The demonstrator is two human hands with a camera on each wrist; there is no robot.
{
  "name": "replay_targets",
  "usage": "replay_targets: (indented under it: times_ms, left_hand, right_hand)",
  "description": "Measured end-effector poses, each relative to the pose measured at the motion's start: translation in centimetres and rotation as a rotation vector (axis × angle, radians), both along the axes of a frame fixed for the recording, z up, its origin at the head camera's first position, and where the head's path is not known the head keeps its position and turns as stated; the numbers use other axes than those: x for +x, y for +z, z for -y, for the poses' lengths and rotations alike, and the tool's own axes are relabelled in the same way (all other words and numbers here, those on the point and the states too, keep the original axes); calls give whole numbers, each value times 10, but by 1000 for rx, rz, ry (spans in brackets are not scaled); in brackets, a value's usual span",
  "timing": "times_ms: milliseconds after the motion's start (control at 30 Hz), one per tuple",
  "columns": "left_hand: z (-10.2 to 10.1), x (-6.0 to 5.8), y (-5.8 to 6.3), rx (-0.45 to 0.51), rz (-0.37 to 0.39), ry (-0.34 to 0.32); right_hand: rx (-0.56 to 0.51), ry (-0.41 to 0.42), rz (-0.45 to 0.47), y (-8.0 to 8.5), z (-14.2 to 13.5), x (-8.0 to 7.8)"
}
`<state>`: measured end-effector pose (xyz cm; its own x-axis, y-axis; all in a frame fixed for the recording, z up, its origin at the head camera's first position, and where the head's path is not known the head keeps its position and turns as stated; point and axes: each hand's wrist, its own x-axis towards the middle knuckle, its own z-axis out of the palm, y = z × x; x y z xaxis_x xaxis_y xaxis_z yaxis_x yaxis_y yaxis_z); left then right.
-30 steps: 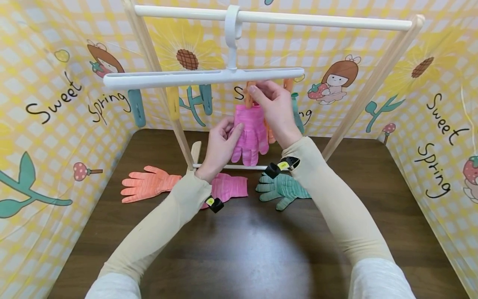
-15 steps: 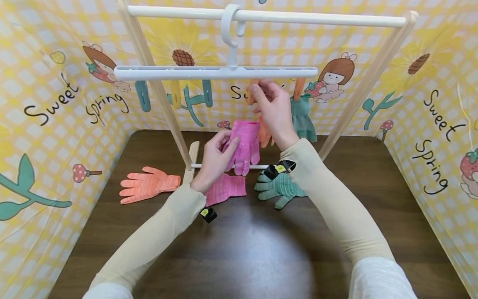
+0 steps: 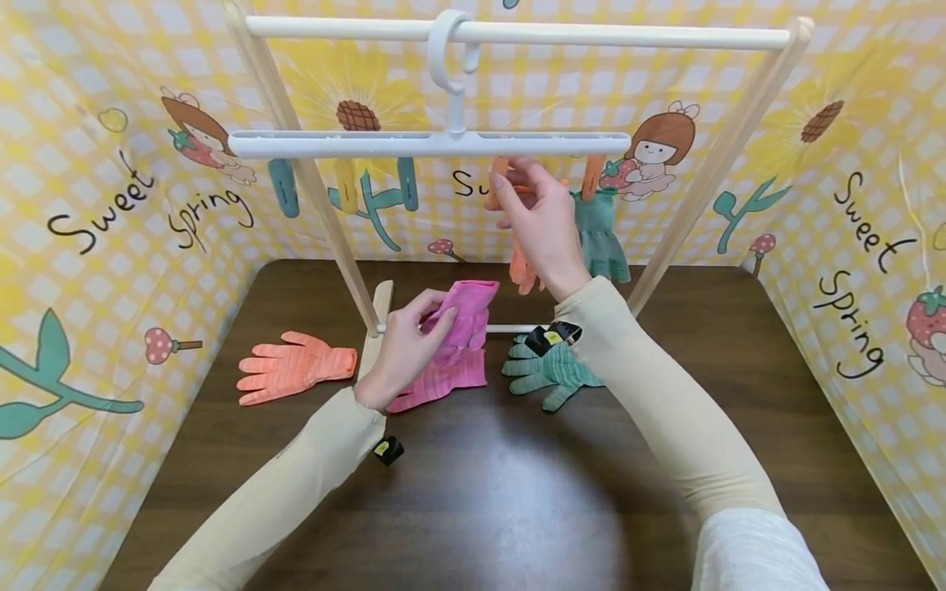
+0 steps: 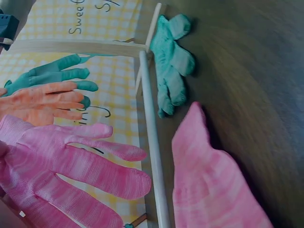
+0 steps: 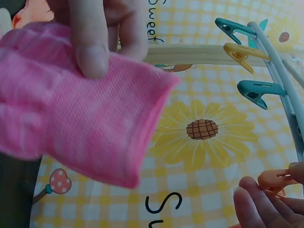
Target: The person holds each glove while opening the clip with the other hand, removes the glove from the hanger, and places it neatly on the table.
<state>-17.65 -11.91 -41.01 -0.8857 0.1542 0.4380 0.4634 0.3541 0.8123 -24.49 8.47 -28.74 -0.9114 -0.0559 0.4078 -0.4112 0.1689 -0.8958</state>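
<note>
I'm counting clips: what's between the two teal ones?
A yellow clip, on the same hanger; both head and right wrist views show it.

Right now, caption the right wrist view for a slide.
Left hand holds pink knitted glove; right hand pinches orange plastic clip.

A wooden rack (image 3: 720, 168) with a white top rail (image 3: 621, 34) stands on a dark brown table (image 3: 458, 492), whose surface shines in front of the rack. A yellow-and-white checked backdrop (image 3: 547, 90) rises behind the rack and on either side of it. A printed sunflower (image 3: 358, 116) shows behind the rack's left part, a cartoon figure (image 3: 662, 152) behind its right. Left of the rack are a red spotted mushroom (image 3: 158, 345) and green leaves (image 3: 55, 373); "Sweet Spring" lettering (image 3: 103, 197) appears on both sides of the rack
</note>
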Motion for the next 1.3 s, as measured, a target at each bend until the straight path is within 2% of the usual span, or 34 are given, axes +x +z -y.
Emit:
replay_targets:
  times_ms: [133, 333, 567, 767, 933, 1100, 1200, 1300]
  left_hand:
    - [4, 4, -3, -35, -8, -3]
    - [7, 8, -7, -60, 8, -11]
    - [10, 11, -8, -111, -28, -8]
    - [13, 17, -5, -193, -113, 1]
    - [16, 21, -3, -312, -202, -15]
    - [19, 27, 0, -431, -251, -30]
    - [20, 30, 1, -531, -315, -35]
    - [21, 35, -1, -635, -416, -44]
  right_hand:
    - [39, -5, -20, -2, 1, 1]
    - [175, -56, -96, -6, 1, 4]
    - [138, -5, -174, -15, -3, 5]
    - [167, 5, -203, -23, -15, 12]
    - [227, -7, -190, -32, -30, 19]
    - [238, -21, -178, -38, -43, 24]
    - [243, -21, -193, -40, -50, 26]
    - [248, -20, -188, -41, -55, 28]
